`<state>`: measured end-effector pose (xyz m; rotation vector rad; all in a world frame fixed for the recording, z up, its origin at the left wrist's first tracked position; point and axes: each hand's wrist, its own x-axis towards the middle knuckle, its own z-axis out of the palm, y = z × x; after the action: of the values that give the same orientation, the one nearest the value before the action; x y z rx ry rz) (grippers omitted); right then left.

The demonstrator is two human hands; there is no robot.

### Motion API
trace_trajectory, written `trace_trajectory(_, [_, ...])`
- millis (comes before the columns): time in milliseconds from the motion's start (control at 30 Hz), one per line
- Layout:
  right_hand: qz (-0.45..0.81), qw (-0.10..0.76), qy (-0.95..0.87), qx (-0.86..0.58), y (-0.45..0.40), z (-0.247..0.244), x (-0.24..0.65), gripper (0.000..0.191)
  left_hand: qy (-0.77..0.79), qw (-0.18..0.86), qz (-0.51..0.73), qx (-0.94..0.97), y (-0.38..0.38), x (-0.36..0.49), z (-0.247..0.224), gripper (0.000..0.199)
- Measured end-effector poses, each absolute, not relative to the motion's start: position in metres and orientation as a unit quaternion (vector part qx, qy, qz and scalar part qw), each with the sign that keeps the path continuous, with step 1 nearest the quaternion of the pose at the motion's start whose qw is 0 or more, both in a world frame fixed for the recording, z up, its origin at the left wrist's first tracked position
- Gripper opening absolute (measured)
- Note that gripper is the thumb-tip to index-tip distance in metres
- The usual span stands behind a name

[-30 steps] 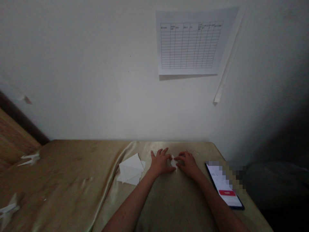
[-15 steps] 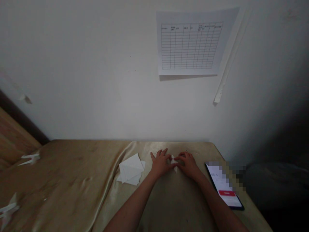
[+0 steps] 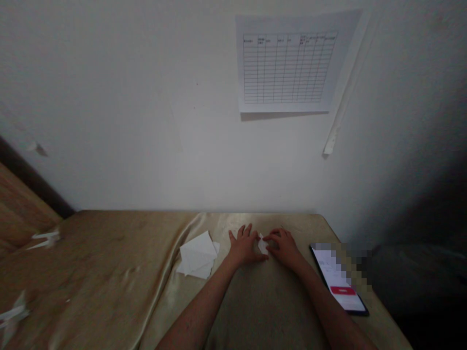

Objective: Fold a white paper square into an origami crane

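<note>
A small piece of folded white paper (image 3: 262, 245) lies on the cloth between my hands. My left hand (image 3: 242, 247) holds it from the left, with thumb at its lower end and index finger at its upper left edge; the other fingers are spread on the cloth. On the right side, my right hand (image 3: 284, 247) has its thumb and curled fingers closed at the paper's edge. The lower tip of the paper is partly hidden by my left thumb. Left of my left hand, several loose white paper sheets (image 3: 197, 255) overlap in a pile.
A phone (image 3: 341, 282) with a lit screen lies near the right edge of the table, which a shiny gold cloth (image 3: 109, 272) covers. Two folded white paper shapes, one farther back (image 3: 45, 238) and one nearer (image 3: 14, 313), sit at the far left. A wall rises behind, with a printed chart (image 3: 286, 68).
My left thumb has slid down from the middle of the folded paper to its lower end, uncovering more of it. My right hand has barely moved.
</note>
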<state>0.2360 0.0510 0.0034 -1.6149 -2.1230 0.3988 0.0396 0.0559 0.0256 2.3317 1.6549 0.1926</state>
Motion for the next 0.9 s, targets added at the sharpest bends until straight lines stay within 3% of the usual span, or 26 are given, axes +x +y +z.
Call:
trace_trajectory(433, [0.146, 0.231, -0.774, -0.571, 0.050, 0.004, 0.239, 0.031, 0.529, 0.163, 0.039, 0.832, 0.054, 0.024, 0.026, 0.087])
trace_trajectory(500, [0.141, 0.236, -0.776, -0.568, 0.051, 0.002, 0.239, 0.028, 0.527, 0.168, 0.041, 0.832, 0.055, 0.022, 0.026, 0.079])
trace_trajectory(700, [0.110, 0.259, -0.763, -0.582, 0.055, -0.005, 0.234, 0.022, 0.571, 0.124, 0.109, 0.804, 0.060, 0.031, 0.018, 0.029])
trace_trajectory(900, [0.103, 0.263, -0.763, -0.582, 0.053, -0.005, 0.233, 0.021, 0.567, 0.121, 0.132, 0.804, 0.064, 0.033, 0.011, 0.024])
